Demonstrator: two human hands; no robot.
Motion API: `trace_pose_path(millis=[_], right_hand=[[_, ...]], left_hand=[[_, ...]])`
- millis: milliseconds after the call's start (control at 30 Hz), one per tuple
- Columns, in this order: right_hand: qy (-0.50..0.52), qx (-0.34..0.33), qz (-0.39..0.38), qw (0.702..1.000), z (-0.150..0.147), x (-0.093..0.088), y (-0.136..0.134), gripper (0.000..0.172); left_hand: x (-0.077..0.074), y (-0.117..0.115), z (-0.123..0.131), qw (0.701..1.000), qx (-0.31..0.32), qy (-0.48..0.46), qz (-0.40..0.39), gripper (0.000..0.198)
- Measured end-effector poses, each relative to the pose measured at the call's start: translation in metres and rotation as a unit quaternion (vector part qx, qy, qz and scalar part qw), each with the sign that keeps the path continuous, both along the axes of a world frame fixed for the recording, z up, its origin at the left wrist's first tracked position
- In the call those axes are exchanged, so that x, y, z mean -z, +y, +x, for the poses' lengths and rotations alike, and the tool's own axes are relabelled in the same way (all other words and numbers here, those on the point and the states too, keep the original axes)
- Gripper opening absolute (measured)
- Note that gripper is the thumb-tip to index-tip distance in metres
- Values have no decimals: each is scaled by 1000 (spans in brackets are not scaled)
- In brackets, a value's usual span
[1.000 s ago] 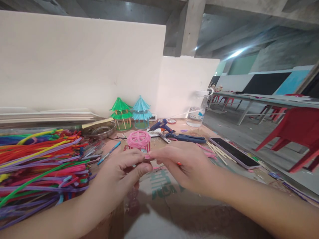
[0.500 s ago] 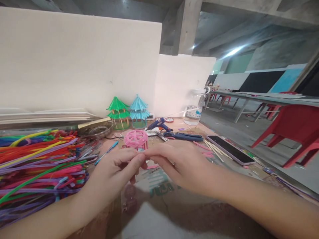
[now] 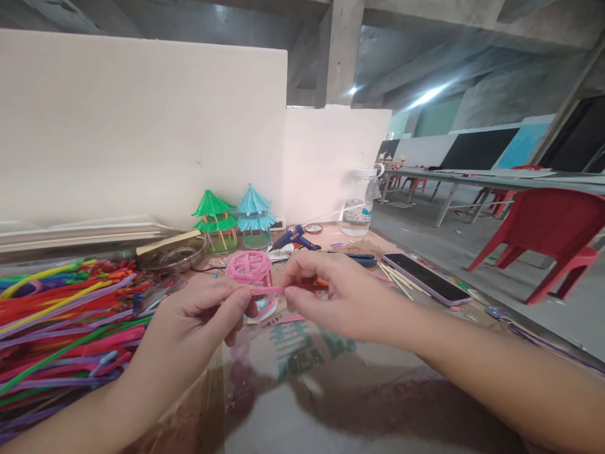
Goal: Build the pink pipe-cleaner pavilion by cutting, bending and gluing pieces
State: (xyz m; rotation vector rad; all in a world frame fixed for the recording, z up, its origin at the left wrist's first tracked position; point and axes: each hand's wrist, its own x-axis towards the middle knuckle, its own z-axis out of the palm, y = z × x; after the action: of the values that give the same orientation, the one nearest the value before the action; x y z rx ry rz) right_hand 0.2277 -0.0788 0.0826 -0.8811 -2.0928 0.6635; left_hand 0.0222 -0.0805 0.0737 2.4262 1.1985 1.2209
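A short pink pipe cleaner (image 3: 267,291) stretches level between my two hands. My left hand (image 3: 203,309) pinches one end with thumb and forefinger. The other end is pinched by my right hand (image 3: 340,293), its fingers curled. An orange and dark piece (image 3: 320,285) shows at the right fingers; I cannot tell whether it is held. Just behind the hands stands a pink pavilion frame (image 3: 248,268) with a spoked round top, partly hidden. Farther back are a green two-tiered pavilion (image 3: 215,217) and a light blue one (image 3: 255,214).
Many coloured pipe cleaners (image 3: 61,340) lie at left, near a glass bowl (image 3: 182,258). Behind the right hand are a blue glue gun (image 3: 293,237), wooden sticks (image 3: 401,277), a phone (image 3: 423,277) and a water bottle (image 3: 358,205). A red chair (image 3: 548,233) stands beyond the table.
My hands have drawn apart, the right one moving away from the left, and the pink pipe cleaner now shows between them. The view has turned slightly to the right.
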Motion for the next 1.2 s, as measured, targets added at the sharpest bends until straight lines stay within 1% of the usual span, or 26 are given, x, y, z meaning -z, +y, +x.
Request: trace_pose_path(millis=[133,300,433,567,700,833,1000,1133,1200], right_hand=[[-18,11,11,1000,0,1,2,8],[-36,14,30,999,-2,5,2,6],[-34,17,19,999,-4,9,3,7],[-28,25,24,999,-6,13,4,7],[-16,17,16,1000,-6,15,6,8],[-8,5,6,1000,-6,16,6,8],[-8,9,10,1000,-7,17,6,9],[-14,16,32,999,-8,15,4,9],[-37,20,73,996,-8,14,3,8]], left_hand=[[1,0,0,1000,-8,1,0,37],[6,2,-1,999,13,17,-37,41],[8,2,-1,999,16,21,-27,41],[7,2,0,999,16,31,-24,39],[7,0,1,999,11,37,-16,39],[7,-1,2,999,24,31,-22,39],[7,0,1,999,41,28,-22,38],[4,1,2,999,41,27,-12,39],[3,2,3,999,36,21,-9,38]])
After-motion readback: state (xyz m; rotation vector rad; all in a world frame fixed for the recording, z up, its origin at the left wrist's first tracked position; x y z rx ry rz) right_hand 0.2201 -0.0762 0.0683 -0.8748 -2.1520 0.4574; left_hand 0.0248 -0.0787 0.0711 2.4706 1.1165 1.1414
